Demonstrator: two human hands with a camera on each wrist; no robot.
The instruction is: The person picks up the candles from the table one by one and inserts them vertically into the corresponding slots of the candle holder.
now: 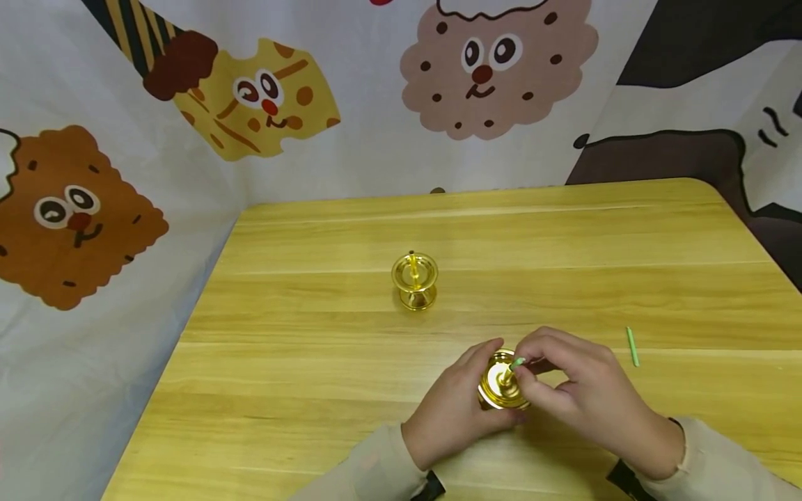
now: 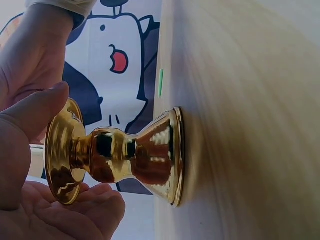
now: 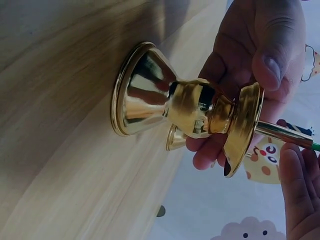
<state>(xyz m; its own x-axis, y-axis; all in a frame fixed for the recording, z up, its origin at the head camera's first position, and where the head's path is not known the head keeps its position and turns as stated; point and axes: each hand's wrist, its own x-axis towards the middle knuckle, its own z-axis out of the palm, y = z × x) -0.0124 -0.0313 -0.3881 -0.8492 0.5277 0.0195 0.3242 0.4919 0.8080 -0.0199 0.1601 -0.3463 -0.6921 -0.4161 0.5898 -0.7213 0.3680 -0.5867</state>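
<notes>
A shiny gold candle holder (image 1: 501,383), with a wide dish, a waisted stem and a flared base, stands upright on the wooden table. My left hand (image 1: 454,410) grips it around the dish, thumb on the near side and fingers behind. From the dish's middle rises a slim gold tube (image 3: 282,133). At its top, my right hand (image 1: 579,390) pinches a thin green candle (image 1: 516,363) between thumb and fingertips. Only a short bit of the green shows; the fingers cover the rest. In the right wrist view the green end (image 3: 316,147) sits at the tube's mouth.
A second gold candle holder (image 1: 416,292) stands farther back, left of my hands, its tube upright. Another thin green candle (image 1: 633,346) lies on the table (image 1: 301,299) to the right. Behind the table hangs a white cloth (image 1: 370,139) printed with cartoon biscuits.
</notes>
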